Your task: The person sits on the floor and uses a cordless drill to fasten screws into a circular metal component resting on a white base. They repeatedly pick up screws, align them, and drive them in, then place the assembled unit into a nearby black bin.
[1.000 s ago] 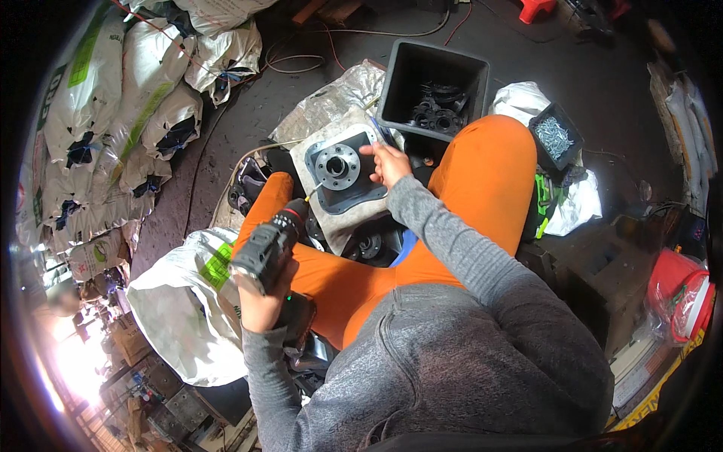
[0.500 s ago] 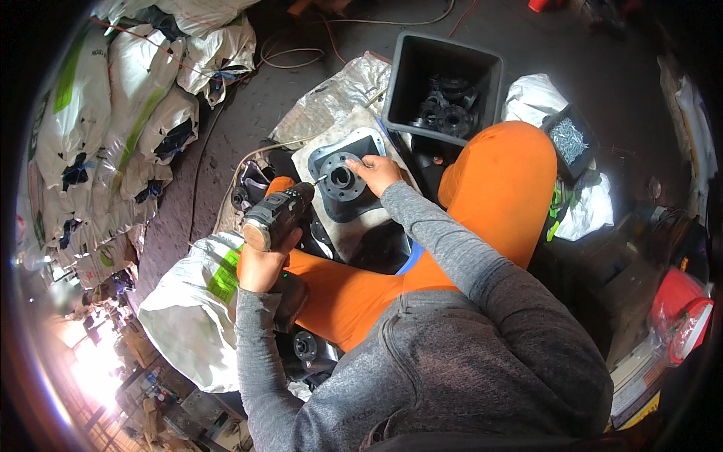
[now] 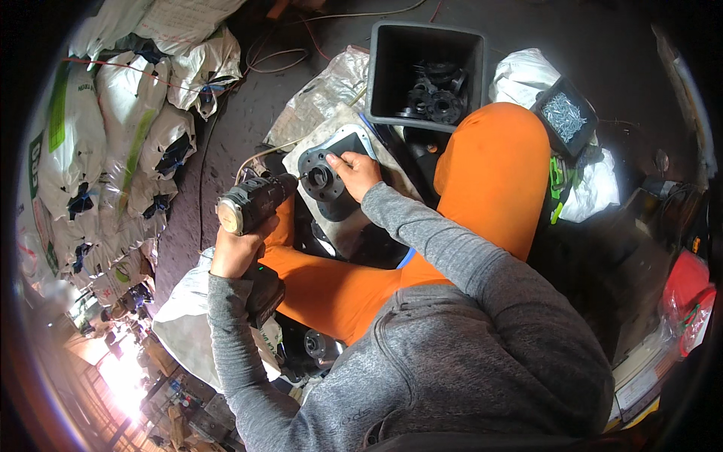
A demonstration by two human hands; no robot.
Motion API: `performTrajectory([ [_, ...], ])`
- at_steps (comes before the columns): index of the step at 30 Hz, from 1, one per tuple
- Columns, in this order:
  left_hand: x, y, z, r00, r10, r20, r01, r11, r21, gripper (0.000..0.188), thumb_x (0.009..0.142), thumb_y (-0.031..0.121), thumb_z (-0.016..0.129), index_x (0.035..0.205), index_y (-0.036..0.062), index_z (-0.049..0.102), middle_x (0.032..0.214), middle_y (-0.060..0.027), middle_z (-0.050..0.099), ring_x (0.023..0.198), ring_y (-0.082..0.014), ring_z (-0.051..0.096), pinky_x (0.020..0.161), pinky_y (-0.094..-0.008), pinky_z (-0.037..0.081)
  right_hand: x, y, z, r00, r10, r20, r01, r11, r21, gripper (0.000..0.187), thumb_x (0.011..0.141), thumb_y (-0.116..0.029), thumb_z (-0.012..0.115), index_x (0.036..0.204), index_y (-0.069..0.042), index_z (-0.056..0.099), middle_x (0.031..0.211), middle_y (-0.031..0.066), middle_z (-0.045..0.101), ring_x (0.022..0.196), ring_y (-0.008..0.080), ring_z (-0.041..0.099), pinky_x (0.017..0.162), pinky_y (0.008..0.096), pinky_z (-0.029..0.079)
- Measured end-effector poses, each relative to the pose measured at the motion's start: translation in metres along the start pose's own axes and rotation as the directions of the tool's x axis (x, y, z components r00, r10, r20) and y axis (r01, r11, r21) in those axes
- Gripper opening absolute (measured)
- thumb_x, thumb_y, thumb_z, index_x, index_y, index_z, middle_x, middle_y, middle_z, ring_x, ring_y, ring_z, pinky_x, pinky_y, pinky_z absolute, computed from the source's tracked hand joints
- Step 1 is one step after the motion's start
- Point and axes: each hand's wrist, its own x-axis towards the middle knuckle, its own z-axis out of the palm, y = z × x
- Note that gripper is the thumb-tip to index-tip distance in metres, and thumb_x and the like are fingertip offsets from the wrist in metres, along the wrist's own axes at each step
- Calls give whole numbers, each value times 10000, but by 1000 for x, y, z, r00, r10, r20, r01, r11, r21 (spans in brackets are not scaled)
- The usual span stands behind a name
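My left hand [image 3: 235, 248] is wrapped round the grip of a dark cordless drill [image 3: 254, 200], whose bit points right at the left side of a round black flange [image 3: 324, 194]. Whether the tip touches it I cannot tell. The flange has a large centre hole and smaller holes around it. My right hand [image 3: 357, 173] grips its upper right rim, thumb on top and fingers partly hidden. Beneath the flange is a dark housing with a light-edged rectangular opening [image 3: 352, 143], lying on a pale board [image 3: 294, 160] between my legs.
A deep grey bin [image 3: 376, 83] of black flanged parts stands ahead. To its right, a small dark tray [image 3: 589, 125] holds many screws [image 3: 563, 117]. White sacks [image 3: 75, 143] are stacked at the left, and a hose [image 3: 279, 69] lies on the floor behind the board.
The whole view has shifted a little. The drill sits more level and its battery shows more. My right hand keeps its hold on the flange.
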Motion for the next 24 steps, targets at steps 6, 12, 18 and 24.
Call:
performTrajectory([
  [6, 10, -3, 4, 996, -82, 20, 82, 997, 15, 301, 798, 84, 726, 1063, 52, 587, 789, -36, 640, 505, -70, 494, 430, -232, 382, 1, 6, -2, 1000, 29, -9, -30, 998, -56, 489, 871, -443, 607, 698, 11, 559, 635, 199, 560, 578, 326, 535, 593, 419, 431],
  [12, 14, -6, 3, 996, -80, 43, 77, 995, 61, 326, 761, 58, 737, 1057, 55, 602, 769, -2, 602, 531, -68, 494, 450, -235, 379, -3, 10, -4, 997, -38, -70, 32, 996, -88, 459, 868, -411, 625, 692, 6, 552, 660, 184, 569, 605, 331, 556, 592, 421, 429],
  [18, 21, 2, 1, 996, -70, 52, 61, 985, 160, 340, 743, 38, 736, 1054, 45, 599, 766, 9, 576, 550, -74, 492, 463, -245, 379, -8, 22, -3, 947, -261, -189, 212, 946, -247, 437, 855, -374, 661, 648, -9, 538, 662, 166, 564, 613, 357, 557, 563, 429, 414],
  [24, 30, 7, 3, 987, -118, 107, 99, 981, 168, 339, 759, 29, 719, 1073, 35, 592, 764, 11, 572, 567, -67, 491, 466, -244, 378, -6, 26, -11, 963, -231, -139, 176, 928, -329, 398, 843, -351, 675, 681, -6, 561, 719, 173, 586, 644, 360, 575, 574, 440, 442],
])
